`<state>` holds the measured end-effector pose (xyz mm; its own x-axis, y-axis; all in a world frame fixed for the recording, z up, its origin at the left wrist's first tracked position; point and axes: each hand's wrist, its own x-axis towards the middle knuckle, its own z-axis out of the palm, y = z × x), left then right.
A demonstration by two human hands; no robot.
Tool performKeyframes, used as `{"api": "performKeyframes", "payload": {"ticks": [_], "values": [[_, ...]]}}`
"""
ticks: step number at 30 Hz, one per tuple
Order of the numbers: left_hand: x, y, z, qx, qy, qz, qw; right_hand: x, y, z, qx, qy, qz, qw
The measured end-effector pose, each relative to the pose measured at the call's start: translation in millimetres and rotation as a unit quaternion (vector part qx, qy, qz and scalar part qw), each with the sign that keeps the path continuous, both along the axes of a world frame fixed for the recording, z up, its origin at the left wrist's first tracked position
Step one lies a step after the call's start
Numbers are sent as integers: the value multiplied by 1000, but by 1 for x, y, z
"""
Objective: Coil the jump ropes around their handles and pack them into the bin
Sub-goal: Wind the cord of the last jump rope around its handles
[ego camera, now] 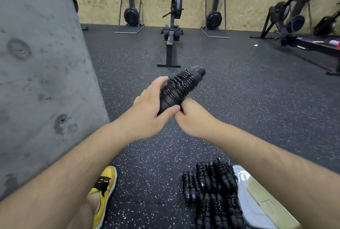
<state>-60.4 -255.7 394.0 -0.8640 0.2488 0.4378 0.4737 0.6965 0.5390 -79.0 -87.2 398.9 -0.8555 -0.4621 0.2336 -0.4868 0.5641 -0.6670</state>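
We hold the jump rope (pixel 181 86) in both hands. Our left hand (pixel 149 107) is wrapped around the lower half of its paired black handles, with the fingers curled over the far side and the thumb pressed across the near end. Our right hand (pixel 193 116) closes on that same near end from the other side. Its thumb touches the left thumb and its fingers are tucked out of sight behind the bundle. The cord is wound in tight turns around the handles above our grip. The bundle tilts up and away to the right, and its capped end stands clear of both hands over the speckled floor (pixel 239 100). Down by our right forearm, a heap of coiled ropes (pixel 213 188) lies on the floor, just beside a pale flat object (pixel 253 208) we cannot identify. A yellow shoe (pixel 104 188) shows at lower left.
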Motion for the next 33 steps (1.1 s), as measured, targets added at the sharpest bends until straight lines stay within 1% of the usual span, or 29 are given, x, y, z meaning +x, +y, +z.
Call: {"api": "performKeyframes", "payload": {"ticks": [2,6,9,11,12,14,16,22,25,27,29,30,31,33], "values": [[-2,0,-4,10,-8,21,1000,0,-1,1,12,8,0,1000],[-4,0,-2,109,-38,7,993,3,-7,2,29,85,-53,994],[-2,-1,4,118,-44,-6,992,9,-11,1,2,144,-63,988],[-2,-1,6,117,-52,-16,992,12,-11,5,-36,137,-52,989],[-3,-1,8,132,-56,-19,989,13,-10,7,-54,130,-45,989],[-3,-1,11,190,-64,-35,979,15,-7,13,-80,130,-26,988],[-2,-2,14,244,-75,-48,966,16,-2,16,-85,127,5,988],[-1,-5,15,340,-139,-72,927,16,13,28,-4,154,85,984],[0,-3,16,379,-170,-99,904,13,17,34,45,170,101,979],[2,-2,17,393,-184,-113,894,13,17,37,60,180,106,976],[3,-2,17,407,-197,-125,883,14,16,39,41,221,112,968],[3,-1,17,411,-200,-132,880,14,16,40,16,236,114,965],[3,0,17,419,-200,-138,875,14,15,40,-15,240,112,964],[3,2,18,452,-202,-149,856,14,14,41,-91,217,104,966]]}}
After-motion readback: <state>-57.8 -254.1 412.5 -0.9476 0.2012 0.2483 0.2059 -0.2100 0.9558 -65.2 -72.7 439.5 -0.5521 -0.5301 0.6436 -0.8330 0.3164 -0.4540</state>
